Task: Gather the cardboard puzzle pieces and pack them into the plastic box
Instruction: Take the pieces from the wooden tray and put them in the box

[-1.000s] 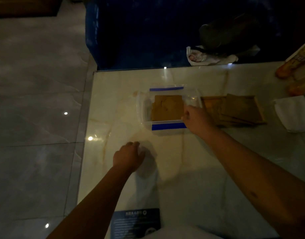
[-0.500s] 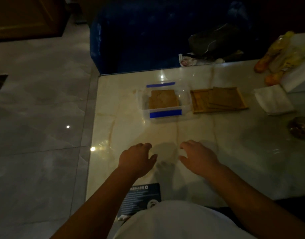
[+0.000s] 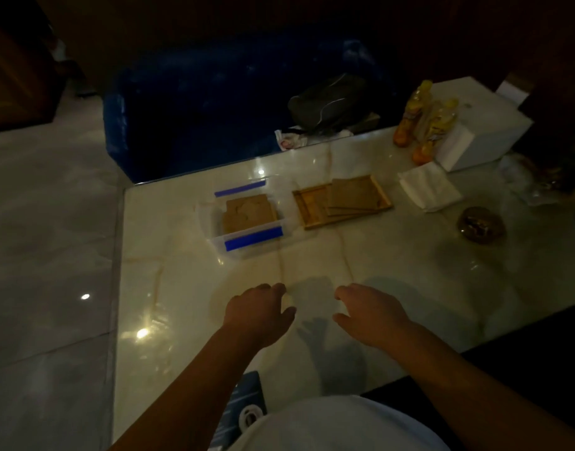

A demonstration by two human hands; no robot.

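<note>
Two bare hands hovered low over a glossy pale marble table [image 3: 409, 271], near its front edge and well short of the puzzle things. The left hand [image 3: 256, 315] and the right hand [image 3: 372, 312] faced each other with a gap between them, fingers loosely curled and relaxed, and neither held anything. Farther back on the table sat the clear plastic box [image 3: 211, 222], lidless, with a blue strip along its near rim and another along its far rim. Inside it lay a flat block of brown cardboard puzzle pieces [image 3: 248, 213], seemingly fitted together into a square sheet, though the dim light hid the joins. Just to the right of the box, apart from it, rested a shallow wooden puzzle tray [image 3: 307, 209] with a fanned stack of brown cardboard sheets [image 3: 354, 195] lying across its right part. These sheets looked thin, light and fairly stiff, likely to slide easily on the polished stone and to bend or fall apart at the joins if lifted by one corner. A sensible hold would be a pinch on opposite edges, thumb on top and fingers slipped beneath, keeping each sheet level. Beyond the tray lay a folded white napkin [image 3: 427, 187], two orange drink bottles [image 3: 422, 125], a white box [image 3: 484, 131] and a small dark round dish [image 3: 481, 224]. A dark blue sofa [image 3: 198, 109] stood behind the table.
</note>
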